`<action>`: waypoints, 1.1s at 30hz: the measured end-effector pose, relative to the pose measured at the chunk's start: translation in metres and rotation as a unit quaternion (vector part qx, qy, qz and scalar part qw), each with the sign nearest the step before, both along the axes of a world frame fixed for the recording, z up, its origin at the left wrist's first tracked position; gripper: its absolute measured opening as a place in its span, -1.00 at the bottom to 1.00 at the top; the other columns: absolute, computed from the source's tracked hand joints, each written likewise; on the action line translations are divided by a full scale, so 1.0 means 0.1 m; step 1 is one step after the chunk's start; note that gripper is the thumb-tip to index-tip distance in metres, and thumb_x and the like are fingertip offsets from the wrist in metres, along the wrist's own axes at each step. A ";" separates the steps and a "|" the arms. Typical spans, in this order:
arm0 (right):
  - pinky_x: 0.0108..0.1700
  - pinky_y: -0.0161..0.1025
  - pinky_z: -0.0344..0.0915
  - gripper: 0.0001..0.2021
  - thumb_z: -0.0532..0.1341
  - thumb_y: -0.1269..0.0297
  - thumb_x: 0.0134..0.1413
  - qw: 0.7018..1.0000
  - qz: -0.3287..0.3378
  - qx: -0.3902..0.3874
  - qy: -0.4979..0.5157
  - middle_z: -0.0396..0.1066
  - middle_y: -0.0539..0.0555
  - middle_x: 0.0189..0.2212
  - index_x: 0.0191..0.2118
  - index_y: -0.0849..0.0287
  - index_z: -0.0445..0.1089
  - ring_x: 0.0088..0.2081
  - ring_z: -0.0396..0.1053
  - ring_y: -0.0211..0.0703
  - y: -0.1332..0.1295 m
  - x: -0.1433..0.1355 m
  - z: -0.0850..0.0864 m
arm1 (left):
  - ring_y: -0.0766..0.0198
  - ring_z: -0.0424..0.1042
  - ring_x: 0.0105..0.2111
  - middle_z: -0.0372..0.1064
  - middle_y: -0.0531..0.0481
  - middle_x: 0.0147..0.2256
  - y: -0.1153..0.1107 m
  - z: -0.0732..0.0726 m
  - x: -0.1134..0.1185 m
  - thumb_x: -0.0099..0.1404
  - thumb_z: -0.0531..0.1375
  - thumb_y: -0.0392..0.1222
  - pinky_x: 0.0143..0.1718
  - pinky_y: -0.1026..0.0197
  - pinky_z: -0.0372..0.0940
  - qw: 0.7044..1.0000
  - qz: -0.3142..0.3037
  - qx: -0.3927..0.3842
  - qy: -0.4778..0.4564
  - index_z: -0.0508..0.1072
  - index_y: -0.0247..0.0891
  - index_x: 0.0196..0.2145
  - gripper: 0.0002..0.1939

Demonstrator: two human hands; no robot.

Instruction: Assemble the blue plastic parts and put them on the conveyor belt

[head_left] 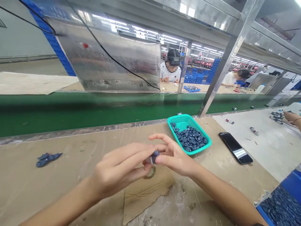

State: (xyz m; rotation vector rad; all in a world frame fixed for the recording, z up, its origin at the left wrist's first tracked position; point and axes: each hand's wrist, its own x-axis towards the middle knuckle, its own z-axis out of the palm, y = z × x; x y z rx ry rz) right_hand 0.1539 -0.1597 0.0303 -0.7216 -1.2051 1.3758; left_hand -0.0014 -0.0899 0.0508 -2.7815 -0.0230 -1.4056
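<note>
Where the two hands nearly meet, one small dark-blue and grey piece (154,157) is held at the fingertips; its grey side is gripped by the left hand (119,164), nearly closed, and its blue end is pinched by the right hand (175,157), whose index finger is raised. Beneath them, one round, bead-edged object (150,172) is partly hidden on the brown-covered desk (94,194). Beyond, one black phone (235,148) and one turquoise perforated plastic basket (209,143) are seen, the latter filled with dark-blue pieces (191,138) too many to count.
</note>
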 end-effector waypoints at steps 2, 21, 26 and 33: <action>-0.11 -0.16 0.23 -0.46 0.21 0.09 -0.01 0.996 -0.053 0.005 -0.067 0.34 -0.03 -0.38 0.05 0.07 0.00 -0.29 0.35 -0.22 0.04 0.07 0.02 | 0.35 0.43 -0.42 0.44 0.08 -0.39 0.21 0.05 0.10 0.15 0.14 -0.31 -0.37 0.34 0.35 0.999 -0.006 -0.007 0.048 0.35 -0.11 -0.15 -0.72; -0.12 -0.05 0.20 -0.89 0.09 0.25 0.15 0.616 -0.430 0.183 -0.635 0.23 0.17 -0.28 -0.26 0.17 0.25 -0.16 0.20 -0.01 -0.90 0.91 -0.73 | 0.01 0.20 0.04 0.08 -0.12 0.10 1.22 -0.18 0.07 0.18 0.08 0.03 0.02 -0.14 0.16 0.897 0.271 -0.306 0.168 0.05 -0.16 0.13 -0.41; -0.19 -0.11 0.21 -0.84 0.12 0.16 0.12 0.652 -0.425 0.161 -0.607 0.29 0.12 -0.36 -0.34 0.15 0.25 -0.25 0.25 -0.05 -0.61 1.09 -0.67 | 0.08 0.31 -0.04 0.11 -0.14 0.08 1.04 0.11 -0.13 0.12 0.17 -0.01 -0.08 -0.05 0.28 0.878 0.171 -0.444 0.049 0.10 -0.17 0.10 -0.38; -0.10 -0.02 0.12 -0.84 0.14 0.18 0.05 0.639 -0.414 0.163 -0.628 0.34 0.13 -0.38 -0.35 0.18 0.28 -0.20 0.20 0.02 -0.15 1.17 -0.55 | 0.10 0.35 -0.10 0.20 -0.15 0.02 1.20 -0.17 -0.11 0.07 0.15 0.06 -0.04 -0.03 0.26 0.881 0.142 -0.445 0.074 0.19 -0.25 0.03 -0.40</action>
